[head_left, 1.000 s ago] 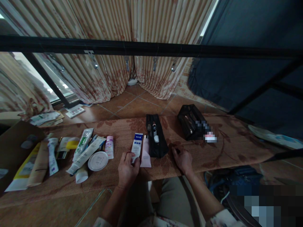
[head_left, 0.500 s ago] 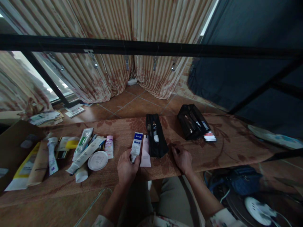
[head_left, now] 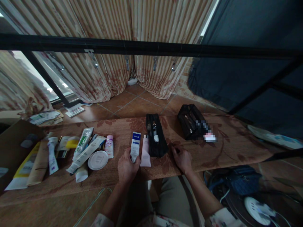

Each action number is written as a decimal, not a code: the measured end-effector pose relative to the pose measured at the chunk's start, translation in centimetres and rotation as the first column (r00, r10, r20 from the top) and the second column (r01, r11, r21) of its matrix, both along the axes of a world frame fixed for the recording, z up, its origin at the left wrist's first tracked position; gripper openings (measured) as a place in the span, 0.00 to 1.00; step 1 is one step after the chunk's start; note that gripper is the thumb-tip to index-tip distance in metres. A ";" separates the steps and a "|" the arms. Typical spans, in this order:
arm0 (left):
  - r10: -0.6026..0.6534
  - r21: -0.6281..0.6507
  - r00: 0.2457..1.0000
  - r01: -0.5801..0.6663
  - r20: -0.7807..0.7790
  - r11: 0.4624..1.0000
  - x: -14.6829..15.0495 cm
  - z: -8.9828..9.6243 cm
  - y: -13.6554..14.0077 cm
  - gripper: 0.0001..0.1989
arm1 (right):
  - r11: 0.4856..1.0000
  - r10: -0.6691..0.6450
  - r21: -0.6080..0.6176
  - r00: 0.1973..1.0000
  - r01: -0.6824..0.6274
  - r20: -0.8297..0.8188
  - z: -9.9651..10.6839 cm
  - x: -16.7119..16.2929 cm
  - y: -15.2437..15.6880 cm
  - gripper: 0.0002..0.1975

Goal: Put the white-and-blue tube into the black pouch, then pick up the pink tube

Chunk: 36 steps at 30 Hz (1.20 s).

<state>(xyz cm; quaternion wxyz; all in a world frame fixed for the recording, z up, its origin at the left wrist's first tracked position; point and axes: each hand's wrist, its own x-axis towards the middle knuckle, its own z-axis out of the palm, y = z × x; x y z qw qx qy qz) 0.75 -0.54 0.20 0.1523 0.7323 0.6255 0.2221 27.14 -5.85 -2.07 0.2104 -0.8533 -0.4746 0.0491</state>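
My left hand point(head_left: 127, 165) grips a white-and-blue tube point(head_left: 135, 146) near its lower end, its blue band pointing away from me. Just to its right a pale pink tube point(head_left: 145, 153) lies on the cloth, beside a black zip pouch point(head_left: 157, 138) with a see-through window and small items inside. My right hand point(head_left: 182, 158) rests on the cloth to the right of this pouch, fingers curled in, with nothing visible in them. Farther right stands a second black see-through pouch point(head_left: 191, 121) with items inside.
On the left lie several tubes, a round white-lidded jar point(head_left: 98, 160) and a small pink-and-white bottle point(head_left: 109, 146). A cardboard box point(head_left: 14, 142) stands at the far left. A dark metal bar point(head_left: 151, 49) crosses ahead. A white power strip point(head_left: 258, 209) sits low right.
The white-and-blue tube in my left hand has shifted very slightly to the left and tilts a little less. My right hand has stayed in place.
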 end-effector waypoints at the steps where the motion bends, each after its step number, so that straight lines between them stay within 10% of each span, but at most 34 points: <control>1: 0.001 0.000 1.000 -0.001 0.000 1.000 0.0 0.0 0.0 0.20 | 1.000 0.003 0.000 1.000 -0.003 0.002 0.0 0.0 0.0 0.19; 36: -0.004 0.007 1.000 0.004 0.003 1.000 0.0 0.1 -0.1 0.18 | 1.000 -0.007 -0.014 1.000 0.007 -0.003 0.0 -0.1 0.0 0.19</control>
